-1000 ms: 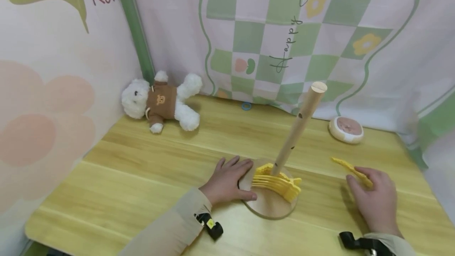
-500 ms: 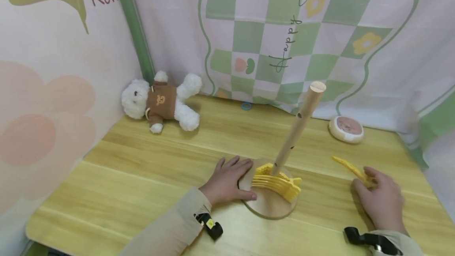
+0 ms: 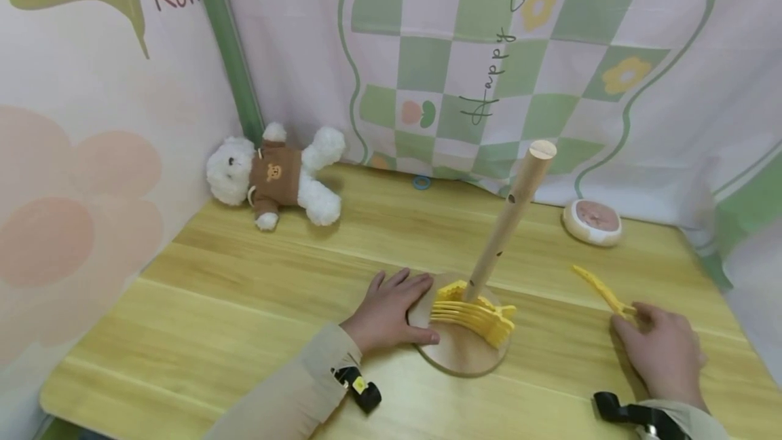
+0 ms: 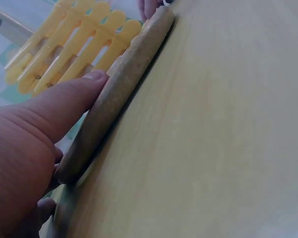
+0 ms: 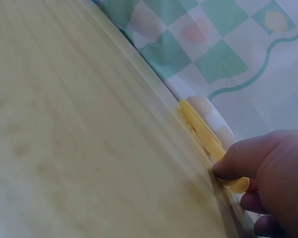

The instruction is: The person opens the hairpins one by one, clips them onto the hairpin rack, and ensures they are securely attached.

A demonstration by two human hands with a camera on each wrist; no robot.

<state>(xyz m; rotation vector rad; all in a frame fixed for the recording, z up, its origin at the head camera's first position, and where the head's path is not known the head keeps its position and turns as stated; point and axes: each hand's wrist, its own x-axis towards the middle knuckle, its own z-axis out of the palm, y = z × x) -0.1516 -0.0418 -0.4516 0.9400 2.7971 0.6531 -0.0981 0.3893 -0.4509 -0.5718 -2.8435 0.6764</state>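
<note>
In the head view, my left hand point(image 3: 389, 312) holds the left edge of a round wooden base point(image 3: 466, 353), thumb on its top and fingers spread along the rim. A wooden post point(image 3: 510, 223) with small dark holes rises tilted from the base. Several slotted yellow plastic pieces point(image 3: 473, 316) lean in a row around the foot of the post; their rounded ends show in the left wrist view. On the right, my right hand point(image 3: 661, 352) pinches the near end of a single slim yellow plastic piece point(image 5: 202, 130), low over the table, its other end pointing away.
A white plush toy point(image 3: 277, 172) in a brown shirt lies at the back left of the wooden table point(image 3: 244, 304). By the printed curtain point(image 3: 421, 12) are a small blue ring point(image 3: 421, 182) and a white-and-pink rounded object point(image 3: 592, 222).
My right hand has shifted right and slightly toward me along the yellow piece, whose far tip has barely moved; more of the piece now shows. My left hand stays on the base.
</note>
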